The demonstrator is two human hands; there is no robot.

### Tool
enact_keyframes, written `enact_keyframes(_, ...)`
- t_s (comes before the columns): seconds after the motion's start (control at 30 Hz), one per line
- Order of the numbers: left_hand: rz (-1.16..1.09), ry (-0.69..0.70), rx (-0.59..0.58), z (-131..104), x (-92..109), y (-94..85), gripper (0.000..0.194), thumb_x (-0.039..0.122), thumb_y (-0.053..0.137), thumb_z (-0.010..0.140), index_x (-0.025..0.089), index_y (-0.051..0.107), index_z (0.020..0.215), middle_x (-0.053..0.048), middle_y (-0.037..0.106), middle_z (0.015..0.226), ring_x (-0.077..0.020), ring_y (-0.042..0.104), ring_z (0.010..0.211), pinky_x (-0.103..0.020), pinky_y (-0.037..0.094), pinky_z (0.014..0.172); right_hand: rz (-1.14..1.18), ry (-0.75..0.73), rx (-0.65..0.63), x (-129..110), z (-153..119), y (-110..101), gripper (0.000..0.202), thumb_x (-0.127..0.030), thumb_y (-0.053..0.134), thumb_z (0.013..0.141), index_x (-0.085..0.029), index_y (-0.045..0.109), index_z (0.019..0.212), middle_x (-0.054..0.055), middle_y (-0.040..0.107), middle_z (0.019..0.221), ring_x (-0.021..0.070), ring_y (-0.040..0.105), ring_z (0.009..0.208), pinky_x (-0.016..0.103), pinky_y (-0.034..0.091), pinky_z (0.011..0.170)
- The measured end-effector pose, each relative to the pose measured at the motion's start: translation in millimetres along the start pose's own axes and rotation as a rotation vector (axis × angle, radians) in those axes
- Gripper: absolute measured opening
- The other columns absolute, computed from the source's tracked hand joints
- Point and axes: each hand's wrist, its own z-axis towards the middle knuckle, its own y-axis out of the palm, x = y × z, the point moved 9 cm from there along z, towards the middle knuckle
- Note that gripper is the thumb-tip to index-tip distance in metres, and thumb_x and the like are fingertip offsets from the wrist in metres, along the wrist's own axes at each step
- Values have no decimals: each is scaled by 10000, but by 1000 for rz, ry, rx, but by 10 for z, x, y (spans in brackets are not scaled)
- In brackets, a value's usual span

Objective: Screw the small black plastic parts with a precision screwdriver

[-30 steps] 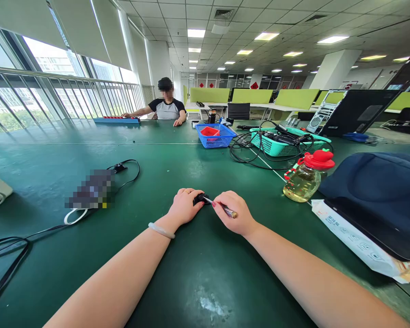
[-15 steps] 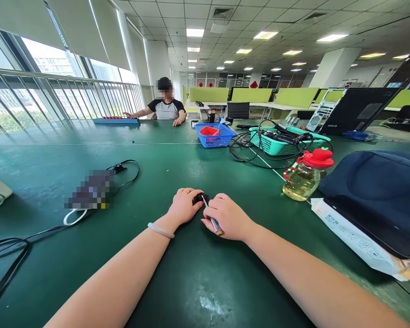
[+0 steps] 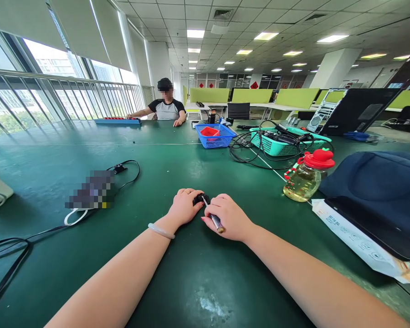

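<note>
My left hand (image 3: 185, 206) is closed on a small black part (image 3: 200, 197) at the middle of the green table, with its fingers hiding much of it. The part's exact kind does not show. In my right hand (image 3: 229, 217) is a screwdriver (image 3: 216, 222), gripped between thumb and fingers. Its thin metal shaft slants up and left, and the tip meets the black part. The handle's brownish end points down toward me. Both hands rest low over the table.
A blue basket (image 3: 216, 142) and a green basket (image 3: 273, 148) with tangled black cables stand farther back. At right are a red-lidded bottle (image 3: 302, 184), a dark blue bag (image 3: 379, 182) and a black phone (image 3: 376, 223) on a packet. A blurred device (image 3: 92, 189) lies left. One person (image 3: 166, 107) sits opposite.
My right hand and the screwdriver have shifted very slightly to the right. My left hand keeps its hold on the black part.
</note>
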Motion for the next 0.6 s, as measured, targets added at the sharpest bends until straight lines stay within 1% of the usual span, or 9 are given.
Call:
enact_keyframes(0.2,0,1,-9,-1,-2,7,384,328,571,896,275,635,1271,-69,650,1284,-289,487,1264,-461,396,1096,-3,7,22,6,2,-17,155,-248,590,887,-210,603,737,8,610,709,157,535,693,345,413,817)
enact_keyframes(0.3,-4,4,-15,2,-5,14,382,337,570,900,277,632,1272,-68,651,1282,-282,493,1263,-462,391,1101,3,37,42,24,0,-41,181,-259,568,903,-209,604,732,11,613,710,154,531,682,343,414,817)
enact_keyframes(0.47,-2,-11,-13,6,-16,11,383,346,583,898,279,637,1271,-61,653,1285,-287,490,1261,-453,397,1096,72,129,109,111,-13,-116,184,-243,537,915,-208,603,747,6,610,690,147,532,657,323,419,774)
enact_keyframes(0.6,9,2,-18,3,-3,10,384,371,580,906,281,636,1275,-61,655,1283,-289,497,1254,-449,400,1091,164,230,142,215,-27,-157,232,-254,506,938,-219,590,724,-6,600,662,142,543,640,304,419,727)
